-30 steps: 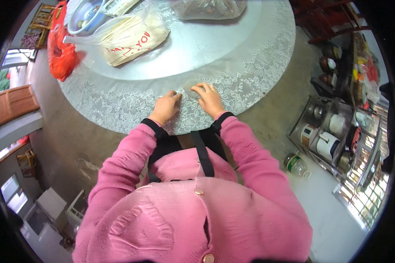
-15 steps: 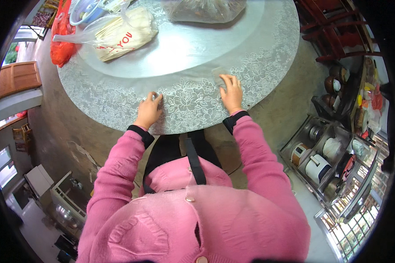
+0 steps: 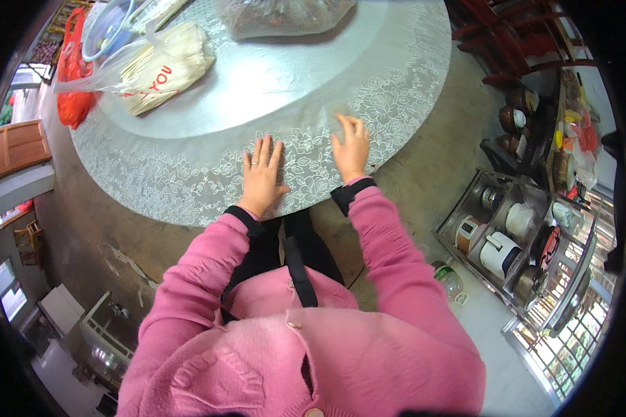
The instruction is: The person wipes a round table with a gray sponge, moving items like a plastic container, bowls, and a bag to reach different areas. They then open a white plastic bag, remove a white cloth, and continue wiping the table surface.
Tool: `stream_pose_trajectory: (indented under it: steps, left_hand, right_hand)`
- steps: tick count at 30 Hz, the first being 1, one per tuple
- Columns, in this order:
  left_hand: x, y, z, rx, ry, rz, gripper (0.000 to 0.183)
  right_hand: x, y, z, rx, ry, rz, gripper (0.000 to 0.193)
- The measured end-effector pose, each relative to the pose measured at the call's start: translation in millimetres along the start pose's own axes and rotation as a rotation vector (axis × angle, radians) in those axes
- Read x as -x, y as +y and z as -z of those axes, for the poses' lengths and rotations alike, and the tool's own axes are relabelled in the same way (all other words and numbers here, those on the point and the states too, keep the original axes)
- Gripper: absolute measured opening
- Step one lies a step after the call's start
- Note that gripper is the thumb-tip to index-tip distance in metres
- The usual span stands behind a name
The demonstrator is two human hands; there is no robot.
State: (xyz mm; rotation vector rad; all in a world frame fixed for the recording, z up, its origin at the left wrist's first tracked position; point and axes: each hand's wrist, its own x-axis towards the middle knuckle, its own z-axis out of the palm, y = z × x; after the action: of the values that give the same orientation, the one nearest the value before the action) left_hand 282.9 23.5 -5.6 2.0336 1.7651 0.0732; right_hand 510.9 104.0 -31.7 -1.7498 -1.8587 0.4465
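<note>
A: ok so what are the fingers doing here?

B: Left hand (image 3: 261, 182) is palm-down, fingers straight and slightly spread, nothing in them. Right hand (image 3: 352, 149) has its fingers loosely curled, thumb a little apart. Can't tell if it's pinching anything tbh.

A: and the stuff around them?

B: Lacy table cover (image 3: 306, 153) is right under the left fingers and runs across to the right ones. There's some faint see-through film (image 3: 332, 113) by the right fingertips, super hard to make out. Past the left fingertips, off to the left, there's a bag of pale sticks (image 3: 177, 66). Bulky clear bag (image 3: 285, 17) is well beyond both sets of fingers.
</note>
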Motion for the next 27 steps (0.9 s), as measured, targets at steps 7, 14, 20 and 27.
stream_pose_trajectory:
  steps: [7, 14, 20, 27]
  left_hand:
    - [-12.0, 24.0, -16.6, -0.149, -0.107, -0.082, 0.133]
    - [-14.8, 26.8, -18.2, -0.241, -0.170, -0.061, 0.132]
    - [-14.1, 29.1, -13.2, -0.238, -0.207, -0.043, 0.129]
    - [-12.7, 28.0, -11.1, -0.232, -0.195, -0.041, 0.131]
  right_hand:
    - [27.1, -25.4, -7.7, -0.100, -0.120, 0.197, 0.055]
    - [11.1, -2.1, 0.5, -0.068, -0.065, 0.131, 0.051]
    - [-11.5, 38.6, 18.5, 0.009, 0.031, 0.025, 0.051]
    - [-32.7, 81.9, 41.9, 0.035, 0.176, -0.118, 0.048]
